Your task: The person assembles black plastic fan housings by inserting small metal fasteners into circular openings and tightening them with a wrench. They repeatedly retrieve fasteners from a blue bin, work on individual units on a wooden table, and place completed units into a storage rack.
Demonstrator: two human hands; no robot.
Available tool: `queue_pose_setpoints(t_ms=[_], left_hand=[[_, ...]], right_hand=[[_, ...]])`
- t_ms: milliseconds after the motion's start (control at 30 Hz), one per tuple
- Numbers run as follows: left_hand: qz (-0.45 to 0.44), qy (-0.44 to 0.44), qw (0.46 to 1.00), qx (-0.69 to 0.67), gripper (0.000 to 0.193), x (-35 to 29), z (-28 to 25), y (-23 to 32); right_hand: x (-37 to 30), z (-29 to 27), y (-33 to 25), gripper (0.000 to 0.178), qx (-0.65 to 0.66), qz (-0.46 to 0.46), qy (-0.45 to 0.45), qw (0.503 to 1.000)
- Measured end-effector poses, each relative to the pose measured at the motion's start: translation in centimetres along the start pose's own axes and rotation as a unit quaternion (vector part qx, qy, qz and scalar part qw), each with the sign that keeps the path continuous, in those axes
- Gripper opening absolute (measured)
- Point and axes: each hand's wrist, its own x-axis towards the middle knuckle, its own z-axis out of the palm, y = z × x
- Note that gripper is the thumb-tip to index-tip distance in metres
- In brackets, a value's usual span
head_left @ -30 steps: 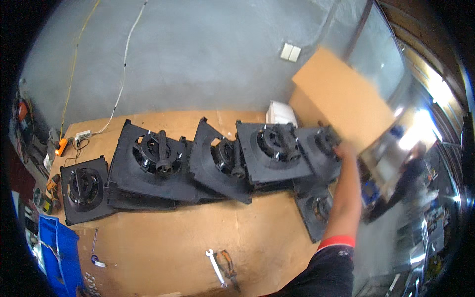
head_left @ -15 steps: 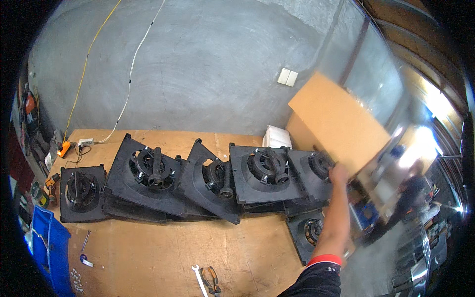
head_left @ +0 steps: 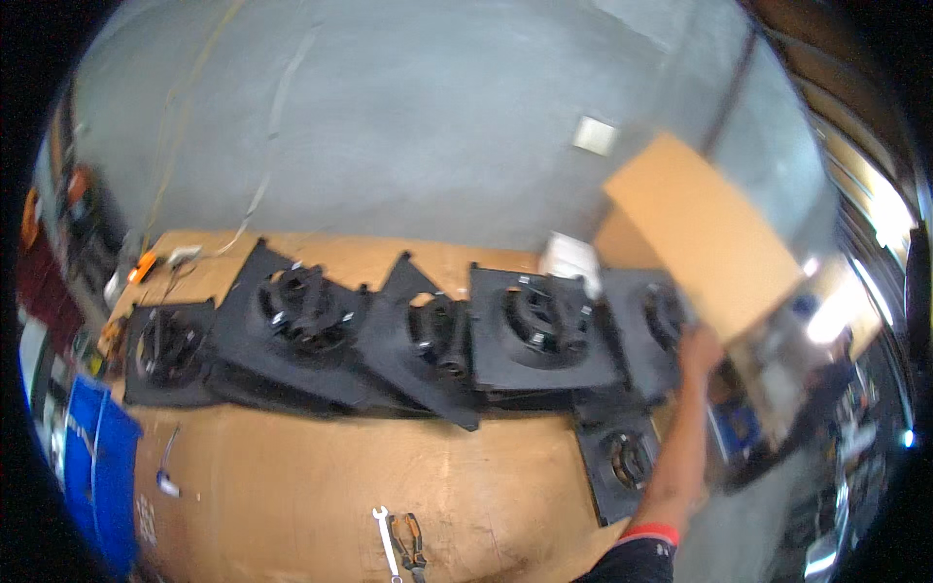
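My right hand (head_left: pixel 702 352) reaches out at the right, by the edge of the rightmost black square panel (head_left: pixel 632 316) and the lower edge of a tan cardboard flap (head_left: pixel 714 238). It is blurred, and its fingers are hidden, so I cannot tell whether it holds anything. Several more black panels with round openings lie in an overlapping row, such as the large tilted panel (head_left: pixel 243 330) and the panel (head_left: pixel 486 350) nearer the right. A smaller black panel (head_left: pixel 603 486) lies below my forearm's left side. My left hand is out of view.
On the wooden table (head_left: pixel 292 476) lie an open-end wrench (head_left: pixel 385 539) and orange-handled pliers (head_left: pixel 413 544). A blue bin (head_left: pixel 102 476) stands at the left edge. A white box (head_left: pixel 570 260) sits behind the panels, and a grey wall (head_left: pixel 389 126) rises at the back.
The whole view has shifted, so the table and panels appear farther right and slightly higher. My right hand stays beside the cardboard flap, a little lower against it.
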Motion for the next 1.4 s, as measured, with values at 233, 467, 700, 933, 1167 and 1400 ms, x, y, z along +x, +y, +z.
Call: queue_pose_setpoints(t_ms=[233, 467, 700, 933, 1167, 1400], left_hand=[[-0.056, -0.020, 0.996, -0.063, 0.023, -0.2, 0.8, 7.2], [-0.111, -0.025, 0.988, -0.102, 0.024, -2.4, 2.6, 3.5], [-0.103, 0.109, 0.975, -0.161, 0.022, -3.4, 8.9, -7.2], [-0.158, 0.003, 0.977, -0.142, 0.028, -2.8, 7.2, -7.5], [-0.238, 0.005, 0.949, -0.208, 0.025, -1.0, 4.8, -17.9], [-0.237, 0.175, 0.906, -0.303, 0.017, 1.8, -2.4, -25.8]], right_hand=[[-8.5, -7.9, 5.8, 0.044, 0.006, -0.064, 0.176, 0.982], [-21.5, -16.8, 8.4, 0.059, 0.104, -0.028, 0.042, 0.993], [-33.8, -28.0, 0.1, 0.050, 0.253, -0.188, 0.008, 0.949], [-44.7, -33.3, -11.2, 0.041, 0.295, -0.265, -0.159, 0.904], [-51.3, -38.6, -27.2, 0.037, 0.269, -0.314, -0.230, 0.881], [-58.0, -41.5, -37.9, 0.044, 0.273, -0.276, -0.337, 0.858]])
